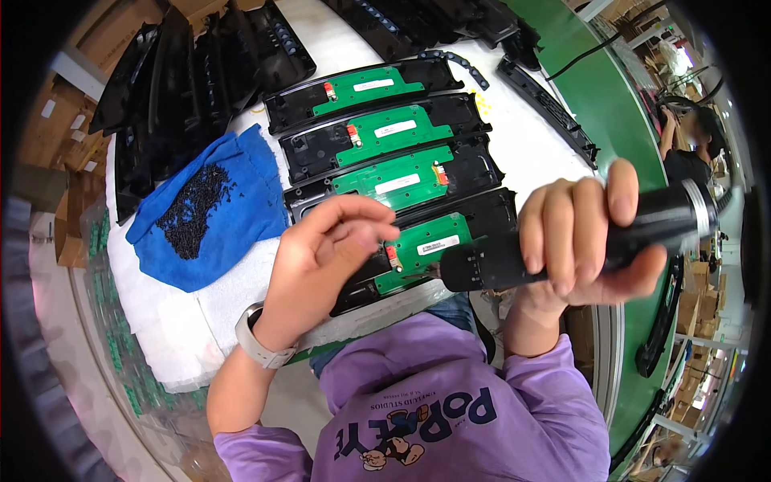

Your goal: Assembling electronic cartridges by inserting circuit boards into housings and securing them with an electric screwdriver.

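My right hand (pixel 580 233) is wrapped around a black electric screwdriver (pixel 498 261), which lies nearly level. Its thin bit points left at a green circuit board (pixel 426 243) in the nearest black plastic housing (pixel 491 215). My left hand (pixel 325 253) hovers over the left end of that housing, with thumb and fingers brought together; whatever they pinch, if anything, is too small to make out. A red and white part (pixel 392 259) sits on the board's left side, close to the bit. Three more housings with boards (pixel 399 128) lie in a row beyond.
On the left, a blue cloth (pixel 233 249) bears a heap of small black screws (pixel 193 217). Black plastic shells (pixel 189 80) are stacked at the far left. A long black strip (pixel 550 112) lies on the right, beside the green table edge (pixel 618 145). Another person (pixel 691 136) is at the far right.
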A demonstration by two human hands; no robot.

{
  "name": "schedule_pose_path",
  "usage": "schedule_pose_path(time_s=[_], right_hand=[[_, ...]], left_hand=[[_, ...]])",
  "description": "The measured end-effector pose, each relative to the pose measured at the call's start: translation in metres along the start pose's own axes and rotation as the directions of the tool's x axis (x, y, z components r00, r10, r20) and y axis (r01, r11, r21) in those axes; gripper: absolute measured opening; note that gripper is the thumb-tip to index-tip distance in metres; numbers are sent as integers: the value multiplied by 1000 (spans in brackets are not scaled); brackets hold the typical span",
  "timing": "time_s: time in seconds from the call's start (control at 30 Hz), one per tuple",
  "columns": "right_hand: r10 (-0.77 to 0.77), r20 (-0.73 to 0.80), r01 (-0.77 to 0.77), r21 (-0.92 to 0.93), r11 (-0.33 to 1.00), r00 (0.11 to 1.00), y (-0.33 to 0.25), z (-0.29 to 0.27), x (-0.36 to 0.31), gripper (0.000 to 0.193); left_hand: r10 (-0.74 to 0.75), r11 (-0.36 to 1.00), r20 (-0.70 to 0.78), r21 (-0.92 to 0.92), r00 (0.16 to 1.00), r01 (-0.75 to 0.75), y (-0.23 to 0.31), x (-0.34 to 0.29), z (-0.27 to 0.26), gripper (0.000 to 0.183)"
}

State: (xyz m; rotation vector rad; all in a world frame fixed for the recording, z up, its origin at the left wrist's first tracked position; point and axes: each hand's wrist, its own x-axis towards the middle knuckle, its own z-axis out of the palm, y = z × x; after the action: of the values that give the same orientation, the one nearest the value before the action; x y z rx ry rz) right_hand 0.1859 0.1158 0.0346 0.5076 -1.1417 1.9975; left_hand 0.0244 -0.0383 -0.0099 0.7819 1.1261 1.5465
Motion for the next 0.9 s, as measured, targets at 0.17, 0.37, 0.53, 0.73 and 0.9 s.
schedule_pose_path(time_s=[0.17,0.37,0.53,0.73,0.9], right_hand=[[171,325,-88,-254,963,930,-9,1,-1,43],[239,365,-155,-244,957,900,-3,8,-6,44],[226,354,-143,-247,959,908,-1,12,-8,45],[245,290,-161,-285,945,925,4,23,-7,29],[234,309,-135,-310,941,922,10,26,-10,27]], left_hand=[[94,995,-114,32,989,-91,-4,2,3,21],[52,998,-65,-17,997,-53,-9,1,2,17],[55,997,-47,58,997,-52,-12,1,4,15],[103,985,-55,143,993,-94,-18,0,5,15],[178,977,-136,139,975,-159,-22,1,7,16]])
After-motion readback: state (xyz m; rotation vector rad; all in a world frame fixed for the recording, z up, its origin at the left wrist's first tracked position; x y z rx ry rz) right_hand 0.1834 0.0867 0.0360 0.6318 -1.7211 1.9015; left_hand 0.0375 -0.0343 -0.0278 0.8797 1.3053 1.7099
